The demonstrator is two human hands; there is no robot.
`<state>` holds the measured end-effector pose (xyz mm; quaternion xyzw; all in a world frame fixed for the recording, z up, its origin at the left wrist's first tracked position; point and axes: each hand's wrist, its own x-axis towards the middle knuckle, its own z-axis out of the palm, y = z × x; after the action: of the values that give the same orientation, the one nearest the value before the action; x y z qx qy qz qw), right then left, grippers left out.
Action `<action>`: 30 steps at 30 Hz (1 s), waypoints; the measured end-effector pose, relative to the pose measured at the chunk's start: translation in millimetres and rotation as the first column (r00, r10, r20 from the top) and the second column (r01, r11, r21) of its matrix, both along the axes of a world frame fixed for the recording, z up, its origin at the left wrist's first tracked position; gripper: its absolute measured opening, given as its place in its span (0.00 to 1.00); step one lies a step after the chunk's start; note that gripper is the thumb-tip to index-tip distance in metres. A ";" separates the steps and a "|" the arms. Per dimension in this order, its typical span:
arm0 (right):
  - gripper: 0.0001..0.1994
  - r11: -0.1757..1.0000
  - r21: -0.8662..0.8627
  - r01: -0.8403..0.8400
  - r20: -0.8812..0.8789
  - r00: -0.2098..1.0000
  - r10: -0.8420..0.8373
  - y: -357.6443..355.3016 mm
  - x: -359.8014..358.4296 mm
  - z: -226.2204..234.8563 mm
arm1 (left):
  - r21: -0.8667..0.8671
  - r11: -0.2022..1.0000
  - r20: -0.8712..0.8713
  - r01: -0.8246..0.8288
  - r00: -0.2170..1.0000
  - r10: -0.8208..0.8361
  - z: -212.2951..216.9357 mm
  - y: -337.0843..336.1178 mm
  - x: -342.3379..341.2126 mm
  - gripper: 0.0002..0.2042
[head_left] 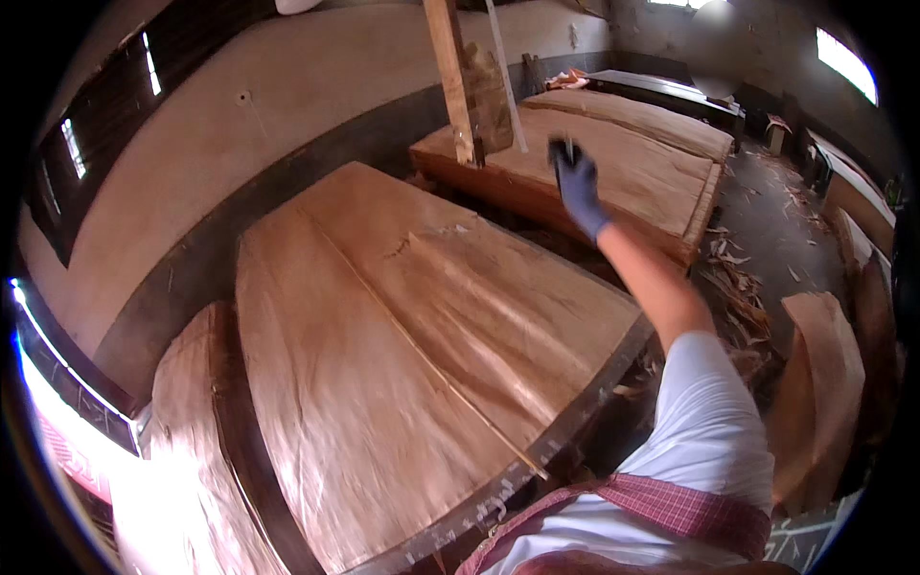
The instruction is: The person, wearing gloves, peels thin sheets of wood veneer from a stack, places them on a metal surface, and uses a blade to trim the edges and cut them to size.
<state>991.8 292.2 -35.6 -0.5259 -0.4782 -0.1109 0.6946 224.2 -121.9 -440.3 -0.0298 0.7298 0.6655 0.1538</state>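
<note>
My right hand (578, 187), in a blue-grey glove with dark finger parts, reaches out at the end of my stretched arm. It is over or just in front of the far stack of wood veneer sheets (613, 158); whether it touches them I cannot tell. Motion smears its fingers, and anything in them cannot be made out. Closer to me lies a large stack of brown veneer (383, 383), its top sheet wrinkled. A thin stick (422, 353) runs lengthwise across that top sheet. My left hand is out of view.
A wooden post (448, 77) rises between the two stacks. Another veneer stack (187, 422) stands at the left by the wall. Scraps (743, 302) litter the floor at the right, near a curved sheet (819, 374). A long table (666, 88) stands at the back.
</note>
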 end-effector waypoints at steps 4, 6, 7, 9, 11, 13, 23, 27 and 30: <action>0.24 0.973 0.218 0.073 0.186 0.976 -0.114 74.8 46.9 222.8 | 0.120 0.989 -0.091 0.091 0.993 -0.081 108.1 55.0 65.1 0.13; 0.28 0.932 0.360 0.026 0.144 0.986 -0.083 103.7 40.6 331.8 | 0.178 0.964 -0.107 0.196 0.978 -0.179 145.8 86.7 101.0 0.13; 0.28 0.829 0.539 -0.152 0.136 0.986 0.093 110.8 38.5 371.9 | 0.209 0.942 -0.104 0.264 0.963 -0.247 157.7 108.8 121.6 0.12; 0.22 0.871 0.317 -0.376 0.154 0.926 0.344 99.1 25.4 394.0 | 0.238 0.885 -0.134 0.401 0.916 -0.379 190.3 131.4 153.0 0.12; 0.17 0.794 0.030 -0.607 0.156 0.788 0.596 53.4 -1.9 405.5 | 0.145 0.814 -0.209 0.562 0.822 -0.530 235.1 161.1 201.5 0.13; 0.17 0.755 -0.119 -0.645 0.317 0.696 0.644 32.3 -12.1 388.3 | 0.181 0.622 -0.342 0.761 0.642 -0.686 277.4 196.4 248.0 0.11; 0.22 0.719 -0.250 -0.649 0.487 0.558 0.672 -6.5 70.3 129.2 | 0.035 -0.205 -0.750 0.978 -0.110 -0.652 556.2 286.3 549.5 0.25; 0.16 0.780 0.032 -0.625 0.265 0.758 0.596 16.2 71.2 48.4 | 0.384 -0.128 -0.608 0.915 0.146 -0.780 551.6 317.7 645.7 0.25; 0.14 0.872 0.130 -0.471 0.349 0.845 0.404 1.3 60.3 30.4 | 0.713 -0.215 -0.511 0.667 0.284 -0.811 542.9 319.7 659.4 0.25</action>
<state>1052.1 293.5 -5.2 -0.3014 -0.6747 -0.0801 0.6689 883.6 197.8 102.6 0.4451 0.1249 0.6890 0.5581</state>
